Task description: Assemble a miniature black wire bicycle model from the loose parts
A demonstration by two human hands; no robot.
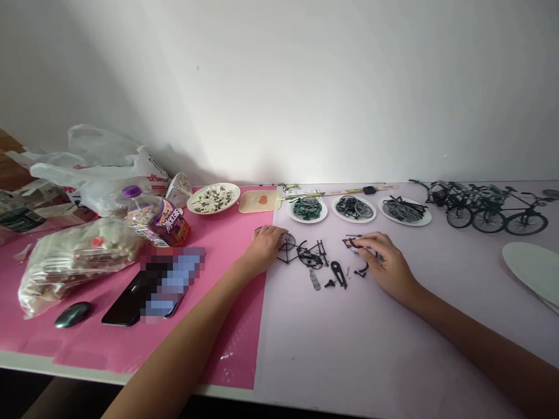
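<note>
Black model-bicycle parts (310, 256), head view: spread between both hands on the left side of a pale sheet (332, 349), beside a pink mat (231, 349). At left, over a dark wheel (289, 241), the left hand (267, 247), fingers curled downward and partly hiding it; impossible to tell whether gripping. At right, the right hand (384, 259), narrowed to a pinch on a small dark piece (353, 242), largely covered by the fingers. Between, nearer: a long black part (338, 274) and a grey piece (315, 280). Beyond, in a row: three white plates (413, 224) of loose parts. Far right: assembled bicycles (527, 224), crowded and overlapping; nearer, white plates (530, 265). On the mat, far to near: a plate of pale pieces (215, 201), a purple-capped bottle (159, 221) partly blocking a white bag (105, 180), a black phone (126, 299), a computer mouse (73, 315).
</note>
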